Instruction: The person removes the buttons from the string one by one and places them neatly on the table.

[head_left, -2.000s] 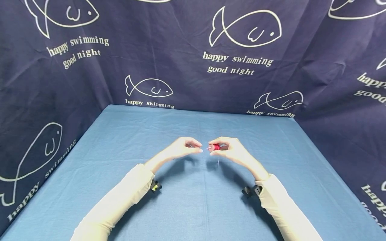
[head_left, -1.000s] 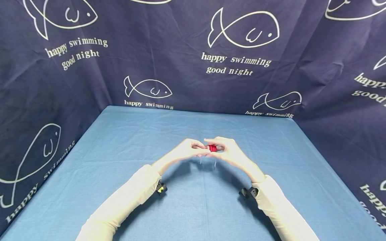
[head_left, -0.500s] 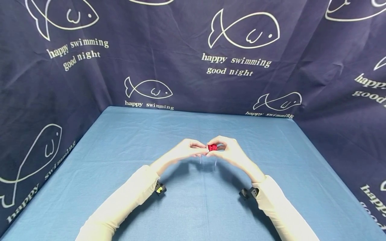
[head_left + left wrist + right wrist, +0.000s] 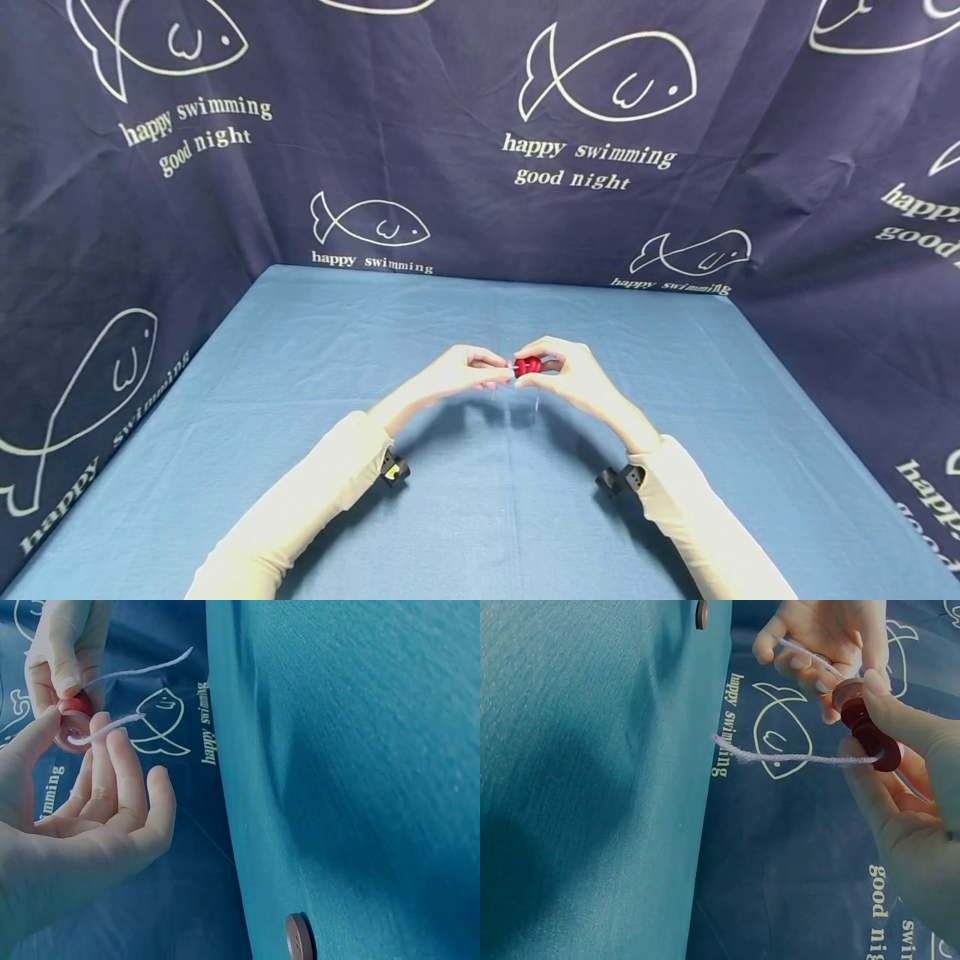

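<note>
Above the middle of the table, a short stack of red buttons (image 4: 528, 367) sits between the thumb and fingers of my right hand (image 4: 572, 368), which grips it. A pinkish-brown button (image 4: 64, 742) forms the stack's end nearest my left hand (image 4: 459, 370). That hand's thumb and fingertips pinch this button's edge, its other fingers loosely bent. Pale lilac string (image 4: 802, 759) runs through the stack. One loose end hangs from the right hand's side; the other string end (image 4: 112, 729) comes out of the pinkish-brown button and crosses my left fingertips.
A blue cloth (image 4: 480, 517) covers the table. On it, in both wrist views, lies a separate brown button (image 4: 298, 937), which I cannot make out in the head view. Dark blue curtains (image 4: 450, 133) with white fish drawings stand behind and at both sides.
Two seconds ago my hands were apart; my left hand has since moved right to meet the button stack. Over the last half second it has shifted slightly left, while the right hand barely moved.
</note>
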The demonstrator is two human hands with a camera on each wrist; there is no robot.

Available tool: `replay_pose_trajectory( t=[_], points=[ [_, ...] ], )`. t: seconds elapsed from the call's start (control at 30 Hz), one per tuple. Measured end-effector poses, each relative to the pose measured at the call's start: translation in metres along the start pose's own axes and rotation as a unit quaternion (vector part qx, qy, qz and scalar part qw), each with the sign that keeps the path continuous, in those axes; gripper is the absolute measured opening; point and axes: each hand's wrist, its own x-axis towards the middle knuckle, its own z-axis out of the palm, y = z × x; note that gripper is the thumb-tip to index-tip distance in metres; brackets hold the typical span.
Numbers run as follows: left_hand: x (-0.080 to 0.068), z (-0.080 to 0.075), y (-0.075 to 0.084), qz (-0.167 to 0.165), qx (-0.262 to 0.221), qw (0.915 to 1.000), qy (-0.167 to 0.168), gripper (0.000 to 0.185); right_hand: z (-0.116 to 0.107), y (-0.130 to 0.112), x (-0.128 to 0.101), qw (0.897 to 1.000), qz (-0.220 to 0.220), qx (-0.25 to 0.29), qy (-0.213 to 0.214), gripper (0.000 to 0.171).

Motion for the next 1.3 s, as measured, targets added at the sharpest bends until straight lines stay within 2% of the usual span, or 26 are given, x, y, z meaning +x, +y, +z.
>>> replay_pose_trajectory(
  t=[0.37, 0.73, 1.3],
  points=[
    [-0.005, -0.006, -0.004, 0.010, -0.009, 0.9999, -0.002, 0.033, 0.000, -0.001, 0.001, 1.000, 0.001, -0.011, 0.004, 0.030],
    [-0.008, -0.009, -0.011, -0.003, 0.010, 0.9999, 0.006, 0.038, 0.000, -0.001, 0.001, 1.000, 0.014, -0.013, 0.004, 0.031],
    [-0.013, -0.017, -0.014, -0.010, -0.001, 0.9999, 0.011, 0.044, -0.002, 0.004, 0.000, 1.000, 0.005, -0.014, 0.013, 0.032]
  ],
)
